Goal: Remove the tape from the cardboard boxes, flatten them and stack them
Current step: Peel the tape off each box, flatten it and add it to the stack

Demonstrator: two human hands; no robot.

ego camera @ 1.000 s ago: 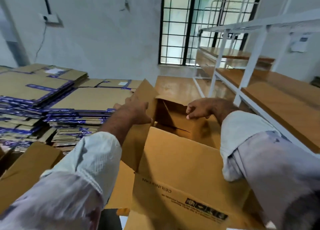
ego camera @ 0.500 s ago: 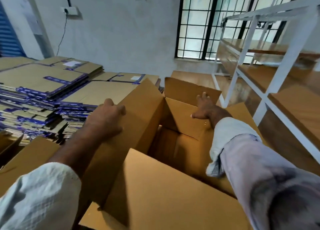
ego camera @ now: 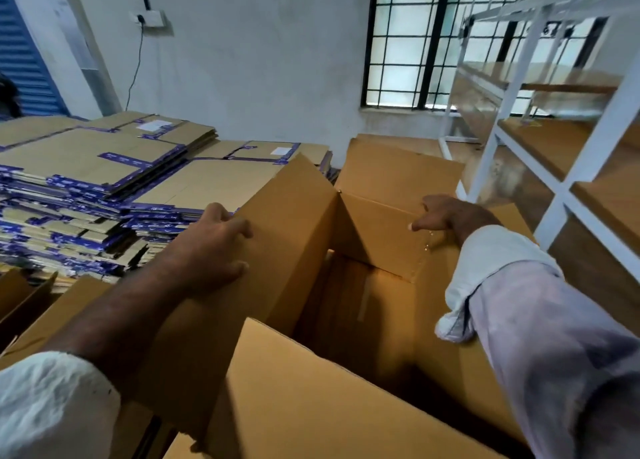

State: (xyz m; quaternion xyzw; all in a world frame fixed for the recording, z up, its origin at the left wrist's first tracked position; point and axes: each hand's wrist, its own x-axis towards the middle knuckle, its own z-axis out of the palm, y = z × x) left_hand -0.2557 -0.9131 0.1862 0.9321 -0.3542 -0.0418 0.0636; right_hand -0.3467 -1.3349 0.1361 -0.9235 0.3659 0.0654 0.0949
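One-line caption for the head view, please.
Left hand and right hand press on opposite sides of an open cardboard box beside stacks of flattened boxes.

No lettering can be read anywhere. On the flattened cardboard stacks [ego camera: 104, 195], strips of purple tape [ego camera: 124, 162] carry pale printing too blurred to make out. Two white labels [ego camera: 154, 125] lie on top of those stacks, and whatever is on them is illegible. The open cardboard box [ego camera: 311, 320] beside the stacks shows plain brown faces with no print.
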